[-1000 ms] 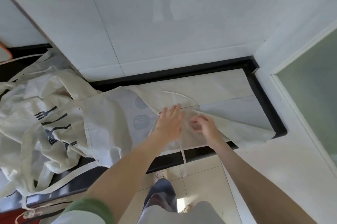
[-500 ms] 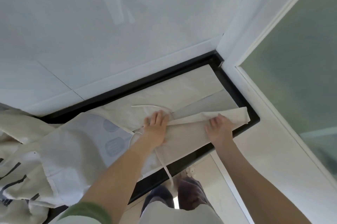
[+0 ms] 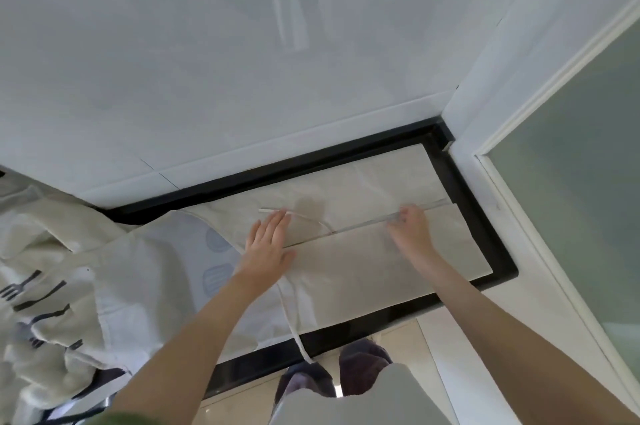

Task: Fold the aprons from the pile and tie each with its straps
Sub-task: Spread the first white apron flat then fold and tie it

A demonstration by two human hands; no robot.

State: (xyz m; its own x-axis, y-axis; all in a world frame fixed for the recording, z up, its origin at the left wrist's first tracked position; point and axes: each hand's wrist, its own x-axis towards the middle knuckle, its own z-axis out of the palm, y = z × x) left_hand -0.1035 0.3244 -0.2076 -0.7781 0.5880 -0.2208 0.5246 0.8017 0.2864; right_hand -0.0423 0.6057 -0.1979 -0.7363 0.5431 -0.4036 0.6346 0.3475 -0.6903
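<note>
Nearest the camera, two dark slippers (image 3: pixel 363 357) stand on pale floor tiles (image 3: pixel 391 331), right up against the front of the desk (image 3: pixel 349 322), whose top has a glossy black border. A thin strap (image 3: pixel 300 343) hangs over that front edge and down toward the floor. Both bare forearms reach forward over the edge; a bit of green sleeve (image 3: pixel 114 420) shows at the left elbow.

The apron (image 3: pixel 363 268) being folded lies flat on the right end of the desk: plain cream cloth, with its near portion folded over so that a straight edge runs slantwise across the middle. The left hand (image 3: pixel 268 246) rests palm down on the left end of that fold. Its fingers are straight and slightly spread and grasp nothing, and the fingertips reach a second strap (image 3: pixel 304 216) that curls loosely over the far half of the cloth. The right hand (image 3: pixel 412 234) sits further along the same folded edge with its fingers bent down onto it, but it is blurred by motion, so I cannot tell whether it pinches the edge or only presses it.

Left of the left wrist spreads a whiter cloth with faint blue prints (image 3: pixel 211 262). Beyond it, at the left end of the desk, lies the crumpled pile (image 3: pixel 45 251) of cream aprons, some printed with dark forks.

Behind the desk rises a white tiled wall (image 3: pixel 242 61); a frosted glass panel (image 3: pixel 588 182) in a white frame stands at the right.
</note>
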